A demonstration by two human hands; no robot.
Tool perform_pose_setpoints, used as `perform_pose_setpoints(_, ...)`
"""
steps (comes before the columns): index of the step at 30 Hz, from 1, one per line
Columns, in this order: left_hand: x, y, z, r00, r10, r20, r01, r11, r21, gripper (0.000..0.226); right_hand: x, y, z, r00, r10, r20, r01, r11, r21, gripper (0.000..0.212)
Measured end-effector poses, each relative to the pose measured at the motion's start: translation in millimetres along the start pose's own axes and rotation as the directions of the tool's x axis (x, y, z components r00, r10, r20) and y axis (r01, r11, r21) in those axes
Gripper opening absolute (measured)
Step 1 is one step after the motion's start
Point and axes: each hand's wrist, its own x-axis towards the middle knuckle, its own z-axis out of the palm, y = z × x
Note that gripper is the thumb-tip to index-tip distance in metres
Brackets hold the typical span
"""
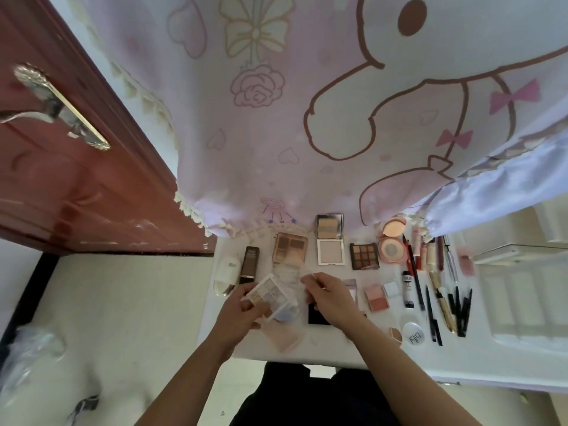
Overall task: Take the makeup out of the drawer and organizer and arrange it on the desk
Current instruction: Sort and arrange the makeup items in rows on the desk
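My left hand holds a clear-cased eyeshadow palette just above the white desk. My right hand hovers beside it, thumb and forefinger pinched on what looks like the palette's clear lid. Rows of makeup lie on the desk: a brown palette, a mirrored highlighter compact, a dark nine-pan palette, a pink cushion compact, a blush, and several pencils and lip tubes. A black compact is partly hidden under my right hand.
A pink cartoon-print curtain hangs over the back of the desk. A red-brown door with a metal handle stands to the left. A white drawer organizer sits at the right. A brown tube and a white bottle lie at the desk's left.
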Motion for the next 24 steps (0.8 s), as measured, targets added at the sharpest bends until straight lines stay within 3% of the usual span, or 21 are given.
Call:
perform_pose_setpoints(2,-3,-11,-8,1.0,0.002,-0.015,-0.001,0.997,0.081,0.019,7,-2,8,0.999,-0.015,0.049,0.021,0.989,-0.144,0.027)
perform_pose_setpoints(5,-11,-31,-21,0.996,-0.012,-0.091,0.019,0.997,0.074,0.014,13,-8,27,0.991,-0.041,0.126,0.079,0.945,-0.316,0.03)
perform_pose_setpoints(8,-18,-58,-35,0.975,-0.084,-0.207,0.076,0.996,-0.047,0.015,19,-3,48,0.981,-0.077,0.179,0.14,0.916,-0.377,0.023)
perform_pose_setpoints(11,-24,-82,-48,0.929,-0.202,-0.311,0.137,0.966,-0.218,0.023,19,11,61,0.974,0.005,0.227,0.098,0.892,-0.441,0.03)
perform_pose_setpoints(17,-21,-107,-59,0.85,-0.259,-0.459,0.188,0.962,-0.196,0.038,6,32,64,0.985,0.046,0.164,0.083,0.715,-0.694,0.029)
perform_pose_setpoints(21,-9,-104,-52,0.824,-0.246,-0.511,0.224,0.969,-0.104,0.036,0,40,69,0.969,0.014,0.247,0.205,0.513,-0.834,0.046)
perform_pose_setpoints(24,-4,-98,-46,0.802,-0.234,-0.549,0.266,0.964,-0.022,0.033,-3,50,72,0.958,-0.008,0.286,0.256,0.468,-0.846,0.058)
